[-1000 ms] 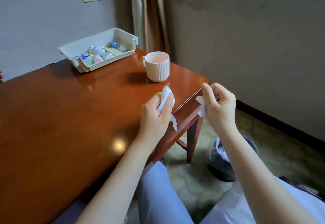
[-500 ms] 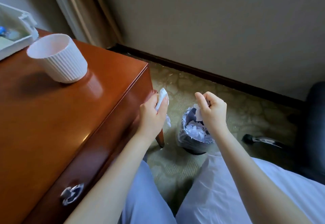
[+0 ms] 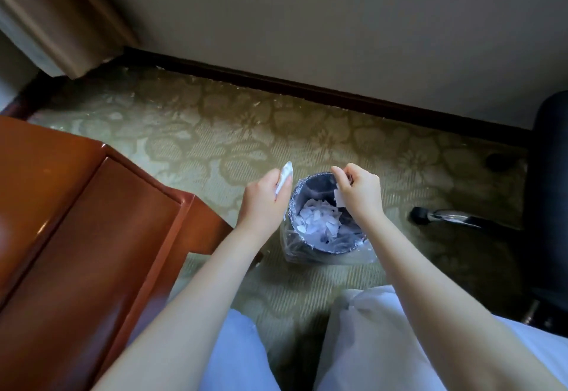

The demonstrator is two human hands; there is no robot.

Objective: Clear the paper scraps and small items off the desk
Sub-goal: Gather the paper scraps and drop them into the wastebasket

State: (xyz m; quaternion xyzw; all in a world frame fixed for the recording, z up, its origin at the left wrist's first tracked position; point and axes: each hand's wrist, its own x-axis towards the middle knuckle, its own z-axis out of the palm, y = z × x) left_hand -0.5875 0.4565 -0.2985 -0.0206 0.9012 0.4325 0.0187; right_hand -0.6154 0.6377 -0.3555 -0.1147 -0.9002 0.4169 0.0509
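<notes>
**A:** Where are the scraps?

**B:** One in each of the hands. The left hand (image 3: 264,197) has thumb and fingers closed on a long white paper scrap (image 3: 285,174), held just beside the left rim of the small round dark waste bin lined with a clear plastic bag (image 3: 332,248). The right hand (image 3: 359,194) pinches a small flat white paper slip (image 3: 339,199) between thumb and fingertips. That one hangs over the bin's opening.

**A:** Anything inside already?

**B:** A heap of torn white paper pieces (image 3: 316,224). The bin stands on the patterned green carpet (image 3: 215,132), near the corner of the reddish-brown polished wooden table (image 3: 76,206) (only its edge and side show, so I cannot tell what remains on top).

**A:** How will the paper handle?

**B:** I judge it nearly weightless and soft, and liable to flutter or cling to a finger. It needs no force; a light pinch at any edge will do. The risk is drift. Released high or off to one side, a piece may land on the carpet or catch in the loose bag. I would bring the left scrap over the opening, then spread the fingers low above the heap.
</notes>
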